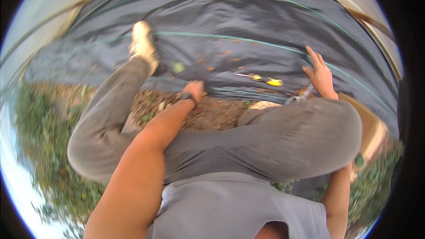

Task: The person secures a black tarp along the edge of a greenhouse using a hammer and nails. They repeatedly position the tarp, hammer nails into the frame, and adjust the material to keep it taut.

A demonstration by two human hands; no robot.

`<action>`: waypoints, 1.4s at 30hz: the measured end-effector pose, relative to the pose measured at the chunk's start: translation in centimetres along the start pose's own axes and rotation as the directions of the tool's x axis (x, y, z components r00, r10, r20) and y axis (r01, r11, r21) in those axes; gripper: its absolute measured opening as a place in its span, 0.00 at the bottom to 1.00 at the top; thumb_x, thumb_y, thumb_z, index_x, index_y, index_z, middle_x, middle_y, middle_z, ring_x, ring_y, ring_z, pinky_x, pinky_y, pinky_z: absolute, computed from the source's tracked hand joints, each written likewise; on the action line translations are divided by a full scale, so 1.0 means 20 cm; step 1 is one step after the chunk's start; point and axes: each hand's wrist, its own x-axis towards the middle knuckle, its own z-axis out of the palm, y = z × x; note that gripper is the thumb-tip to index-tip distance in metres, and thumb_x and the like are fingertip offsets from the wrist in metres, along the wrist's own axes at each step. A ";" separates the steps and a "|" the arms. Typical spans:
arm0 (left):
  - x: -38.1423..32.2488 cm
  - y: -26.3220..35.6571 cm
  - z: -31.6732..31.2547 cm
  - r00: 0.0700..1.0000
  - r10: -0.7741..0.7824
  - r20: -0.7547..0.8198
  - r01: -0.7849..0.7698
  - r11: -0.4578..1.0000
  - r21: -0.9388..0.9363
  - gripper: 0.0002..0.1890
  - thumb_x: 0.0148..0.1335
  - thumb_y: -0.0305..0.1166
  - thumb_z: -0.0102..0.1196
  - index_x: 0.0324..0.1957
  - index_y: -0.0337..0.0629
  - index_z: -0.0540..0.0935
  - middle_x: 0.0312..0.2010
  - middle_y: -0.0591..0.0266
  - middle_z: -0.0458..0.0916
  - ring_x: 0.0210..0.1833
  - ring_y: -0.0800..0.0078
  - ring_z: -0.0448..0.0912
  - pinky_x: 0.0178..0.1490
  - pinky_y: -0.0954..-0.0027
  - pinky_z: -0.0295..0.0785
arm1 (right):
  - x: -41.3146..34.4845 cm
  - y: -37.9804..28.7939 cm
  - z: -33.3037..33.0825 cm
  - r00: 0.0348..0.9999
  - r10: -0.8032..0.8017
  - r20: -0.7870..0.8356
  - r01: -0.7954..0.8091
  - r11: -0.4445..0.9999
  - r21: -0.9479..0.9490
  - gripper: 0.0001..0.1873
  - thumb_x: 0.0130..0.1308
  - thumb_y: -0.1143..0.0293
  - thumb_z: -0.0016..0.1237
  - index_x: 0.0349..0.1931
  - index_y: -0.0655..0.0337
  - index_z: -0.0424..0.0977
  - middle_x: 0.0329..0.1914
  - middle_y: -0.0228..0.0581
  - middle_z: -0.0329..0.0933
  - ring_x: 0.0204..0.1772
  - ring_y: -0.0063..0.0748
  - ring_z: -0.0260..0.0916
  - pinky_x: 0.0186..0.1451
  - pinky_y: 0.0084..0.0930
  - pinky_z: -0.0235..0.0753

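Note:
A sheet of black woven ground-cover fabric with green stripes is spread before me, creased in many places. My left hand, with a dark band at the wrist, is curled at the fabric's near edge, beside bare soil. Its fingers look closed on that edge, though blur hides the fingertips. Over the fabric at right, past my knee, my right hand has its fingers spread and holds nothing. Between the hands a screwdriver with a yellow and black handle lies on the fabric, its shaft pointing left.
Soil with dry leaf litter shows between my legs. A pale looped object, too blurred to name, lies below my right hand. My shoe stands on the fabric. A tan board-like object is beyond my right knee. Green plants grow at left.

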 end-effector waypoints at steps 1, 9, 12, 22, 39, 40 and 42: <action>-0.01 0.01 -0.01 0.999 -0.024 0.027 0.024 1.000 0.004 0.13 0.60 0.37 0.67 0.40 0.40 0.79 0.44 0.47 0.83 0.53 0.46 0.79 0.58 0.49 0.73 | 0.07 0.03 0.14 0.999 -0.048 -0.004 0.048 0.992 -0.116 0.41 0.61 0.66 0.63 0.75 0.41 0.61 0.70 0.43 0.69 0.61 0.58 0.76 0.58 0.49 0.78; -0.02 0.03 -0.01 0.997 0.004 0.080 -0.017 0.987 0.159 0.12 0.64 0.37 0.64 0.42 0.41 0.79 0.44 0.52 0.81 0.55 0.53 0.77 0.63 0.56 0.70 | 0.11 -0.05 0.14 0.997 -0.074 -0.003 0.074 0.995 -0.074 0.19 0.62 0.75 0.56 0.55 0.58 0.77 0.51 0.46 0.80 0.51 0.52 0.80 0.54 0.42 0.77; -0.02 0.02 0.01 0.995 -0.057 0.086 0.049 0.995 0.088 0.13 0.65 0.39 0.64 0.42 0.42 0.79 0.45 0.54 0.82 0.55 0.57 0.77 0.64 0.59 0.69 | 0.01 -0.28 -0.06 0.959 -0.253 0.127 0.215 0.942 0.259 0.21 0.59 0.82 0.48 0.55 0.64 0.78 0.47 0.47 0.80 0.48 0.43 0.79 0.55 0.33 0.76; -0.02 0.02 -0.01 0.995 0.010 0.103 -0.020 0.995 0.102 0.12 0.65 0.39 0.64 0.39 0.41 0.79 0.42 0.55 0.80 0.53 0.57 0.76 0.63 0.59 0.68 | 0.04 -0.82 0.37 0.637 -0.594 0.490 -0.168 0.514 0.841 0.24 0.59 0.88 0.46 0.57 0.71 0.78 0.58 0.46 0.78 0.47 0.30 0.82 0.48 0.25 0.81; -0.04 0.07 -0.07 0.988 -0.097 0.119 0.092 0.995 0.041 0.12 0.64 0.37 0.66 0.38 0.43 0.78 0.40 0.58 0.79 0.52 0.56 0.75 0.60 0.57 0.69 | -0.03 -0.86 0.84 0.564 -0.758 0.327 0.408 0.600 0.688 0.20 0.62 0.70 0.61 0.54 0.68 0.79 0.60 0.57 0.79 0.58 0.57 0.79 0.60 0.42 0.79; -0.05 0.07 -0.06 0.989 -0.096 0.114 0.093 0.995 0.035 0.12 0.63 0.37 0.67 0.38 0.44 0.78 0.40 0.58 0.79 0.52 0.56 0.75 0.60 0.57 0.69 | -0.02 -0.87 0.83 0.540 -0.775 0.329 0.473 0.602 0.643 0.20 0.62 0.69 0.62 0.54 0.68 0.79 0.58 0.57 0.80 0.56 0.57 0.80 0.58 0.43 0.80; -0.05 0.06 -0.05 0.993 -0.086 0.082 0.084 0.996 0.032 0.12 0.62 0.36 0.67 0.38 0.44 0.78 0.40 0.57 0.80 0.52 0.56 0.75 0.59 0.57 0.69 | 0.00 -0.91 0.81 0.544 -0.778 0.314 0.456 0.588 0.668 0.20 0.63 0.67 0.62 0.52 0.68 0.79 0.53 0.56 0.81 0.52 0.59 0.80 0.54 0.45 0.79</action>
